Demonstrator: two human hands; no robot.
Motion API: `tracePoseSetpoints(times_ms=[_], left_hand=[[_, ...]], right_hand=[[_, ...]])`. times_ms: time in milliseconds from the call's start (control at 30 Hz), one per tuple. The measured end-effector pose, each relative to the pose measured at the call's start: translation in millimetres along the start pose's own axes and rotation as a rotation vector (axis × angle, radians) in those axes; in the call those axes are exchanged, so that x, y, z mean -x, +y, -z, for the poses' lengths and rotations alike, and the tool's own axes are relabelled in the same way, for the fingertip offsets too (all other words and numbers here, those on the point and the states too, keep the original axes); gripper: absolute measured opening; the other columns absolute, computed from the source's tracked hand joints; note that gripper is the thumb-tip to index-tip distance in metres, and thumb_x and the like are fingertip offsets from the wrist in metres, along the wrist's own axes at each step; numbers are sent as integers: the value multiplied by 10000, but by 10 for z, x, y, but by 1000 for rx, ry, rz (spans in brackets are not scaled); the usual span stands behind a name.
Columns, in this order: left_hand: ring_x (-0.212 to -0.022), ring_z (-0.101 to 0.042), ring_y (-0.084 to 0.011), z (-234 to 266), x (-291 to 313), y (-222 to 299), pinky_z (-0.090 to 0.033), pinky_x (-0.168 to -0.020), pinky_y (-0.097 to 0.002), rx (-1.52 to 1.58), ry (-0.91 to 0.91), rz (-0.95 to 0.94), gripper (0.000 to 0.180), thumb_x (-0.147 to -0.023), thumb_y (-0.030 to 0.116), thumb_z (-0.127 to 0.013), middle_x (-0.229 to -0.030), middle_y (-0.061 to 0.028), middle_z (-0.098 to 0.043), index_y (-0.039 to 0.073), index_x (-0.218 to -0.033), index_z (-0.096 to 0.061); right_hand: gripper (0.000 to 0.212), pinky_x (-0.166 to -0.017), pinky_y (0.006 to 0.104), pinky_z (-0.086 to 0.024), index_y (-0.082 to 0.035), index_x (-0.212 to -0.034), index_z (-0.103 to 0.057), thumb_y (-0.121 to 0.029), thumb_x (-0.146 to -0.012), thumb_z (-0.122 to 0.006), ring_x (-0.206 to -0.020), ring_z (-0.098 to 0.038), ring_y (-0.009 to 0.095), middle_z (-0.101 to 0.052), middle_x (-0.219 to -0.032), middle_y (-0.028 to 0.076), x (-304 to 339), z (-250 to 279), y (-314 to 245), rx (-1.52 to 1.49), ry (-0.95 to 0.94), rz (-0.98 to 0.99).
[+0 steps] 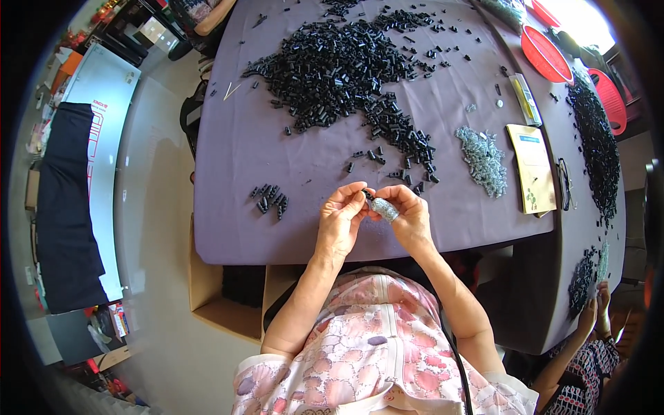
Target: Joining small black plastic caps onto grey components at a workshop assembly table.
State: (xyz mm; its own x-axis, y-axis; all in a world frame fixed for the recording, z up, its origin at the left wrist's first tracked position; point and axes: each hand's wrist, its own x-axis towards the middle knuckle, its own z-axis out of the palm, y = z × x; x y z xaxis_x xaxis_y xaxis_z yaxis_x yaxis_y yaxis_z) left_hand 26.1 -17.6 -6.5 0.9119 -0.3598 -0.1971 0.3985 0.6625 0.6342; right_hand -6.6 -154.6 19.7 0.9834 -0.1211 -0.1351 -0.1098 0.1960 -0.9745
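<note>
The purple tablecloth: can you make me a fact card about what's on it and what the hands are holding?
Left hand: pinches a small black part
Right hand: holds a silvery-grey bunch, pieces too small to tell
Surface: purple tablecloth
Biggest pile: black tubular parts
Small group: more black tubes, left of the hands
Silvery pile: left of the yellow booklet

Black piece (368, 195) mostly hidden by fingers (356, 198), details too small to tell. Co-worker (588, 366) cut off at lower right. Cardboard box (228, 320) partly hidden under worktop (277, 238).
</note>
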Motion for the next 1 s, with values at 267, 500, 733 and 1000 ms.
tracePoseSetpoints(times_ms=[267,500,733,1000], left_hand=[[-817,-611,-161,-14,7,-24,-516,-697,-299,20,15,-25,182,-889,25,-579,-963,-95,-658,55,-1061,-630],[-804,-612,-169,-41,11,-19,-515,-680,-300,27,9,-7,190,-878,16,-590,-951,-100,-659,51,-1060,-631],[-825,-607,-170,-70,-1,-80,-503,-723,-285,41,18,-66,195,-879,1,-580,-954,-112,-660,52,-1058,-636],[-811,-604,-172,-112,7,-63,-503,-683,-300,38,16,-74,198,-880,-1,-576,-945,-113,-659,53,-1060,-637]], right_hand=[[105,-673,244,-531,20,-934,-585,74,-844,-580,-723,-632,114,-648,-822,60,-9,-30,37,-102,28,-10],[106,-648,224,-519,3,-929,-574,70,-848,-586,-715,-615,91,-635,-818,38,28,-58,86,-157,57,77],[87,-613,207,-498,-8,-909,-570,50,-851,-596,-676,-585,70,-626,-798,25,27,-55,85,-153,89,114],[81,-594,206,-496,-17,-907,-573,10,-852,-626,-670,-587,61,-628,-785,17,34,-63,67,-199,89,126]])
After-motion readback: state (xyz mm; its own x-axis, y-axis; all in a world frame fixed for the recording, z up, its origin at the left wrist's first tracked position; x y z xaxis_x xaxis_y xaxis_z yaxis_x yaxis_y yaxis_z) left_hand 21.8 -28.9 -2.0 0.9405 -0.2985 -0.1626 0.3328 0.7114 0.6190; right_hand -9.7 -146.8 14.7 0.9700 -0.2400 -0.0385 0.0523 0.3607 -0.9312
